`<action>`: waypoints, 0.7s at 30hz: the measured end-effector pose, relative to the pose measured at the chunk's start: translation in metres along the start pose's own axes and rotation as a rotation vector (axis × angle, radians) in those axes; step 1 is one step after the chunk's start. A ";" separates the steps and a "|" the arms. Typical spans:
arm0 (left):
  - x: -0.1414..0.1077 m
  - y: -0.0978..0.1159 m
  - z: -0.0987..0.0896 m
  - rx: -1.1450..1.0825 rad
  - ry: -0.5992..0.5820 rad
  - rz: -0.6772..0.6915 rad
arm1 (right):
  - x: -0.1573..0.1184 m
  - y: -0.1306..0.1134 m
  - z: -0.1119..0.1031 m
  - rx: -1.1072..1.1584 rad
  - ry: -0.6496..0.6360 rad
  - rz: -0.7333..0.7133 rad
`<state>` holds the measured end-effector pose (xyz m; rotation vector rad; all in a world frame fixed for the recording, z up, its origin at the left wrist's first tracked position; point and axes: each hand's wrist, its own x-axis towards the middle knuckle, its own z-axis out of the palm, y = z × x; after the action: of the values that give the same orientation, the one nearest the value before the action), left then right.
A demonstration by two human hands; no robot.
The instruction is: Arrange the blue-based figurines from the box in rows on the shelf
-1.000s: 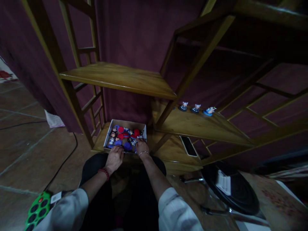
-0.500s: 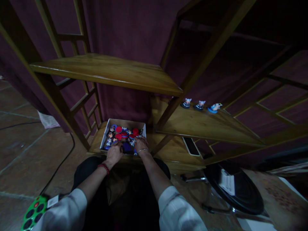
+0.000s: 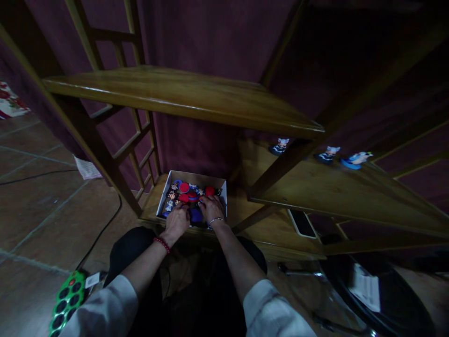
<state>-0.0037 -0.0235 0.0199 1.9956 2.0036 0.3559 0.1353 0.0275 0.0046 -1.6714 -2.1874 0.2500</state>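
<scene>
A shallow white cardboard box [image 3: 169,189] rests on the bottom wooden shelf. Small cartoon figurines [image 3: 170,205] crowd it, on round bases, some red [image 3: 184,187], some blue [image 3: 195,215]. Into the front of the box reaches my left hand [image 3: 177,220], wearing a red bead bracelet. Its fingers are closed and bent down among the pieces, tips hidden. My right hand [image 3: 212,209], with a silver bangle, lies over the box's right part beside a red base. Those fingers curl in together too. What either hand grips is too dark and small to make out.
Figurines stand on the higher right shelf, among them a grey-haired one [image 3: 329,153] and a blue-based one [image 3: 355,160]. A phone [image 3: 301,223] lies on the lower shelf. A slanting wooden post [image 3: 277,171] divides the shelves. A black stool [image 3: 396,295] stands right; a green device [image 3: 68,299] sits left.
The view has swung, so the shelf and box sit further right in the picture. My right hand has shifted slightly inward over the figurines; my left hand remains at the front of the box.
</scene>
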 end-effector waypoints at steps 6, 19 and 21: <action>0.002 -0.013 -0.013 0.113 0.077 -0.076 | 0.004 -0.013 0.010 0.100 -0.095 -0.108; 0.020 -0.023 -0.025 0.312 -0.092 -0.183 | -0.001 -0.025 0.010 0.148 -0.163 -0.087; 0.021 -0.022 -0.022 0.322 -0.068 -0.198 | 0.000 -0.022 0.008 0.178 -0.153 -0.070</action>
<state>-0.0321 -0.0017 0.0320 1.9254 2.3076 -0.0839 0.1122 0.0215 0.0051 -1.5202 -2.2539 0.5528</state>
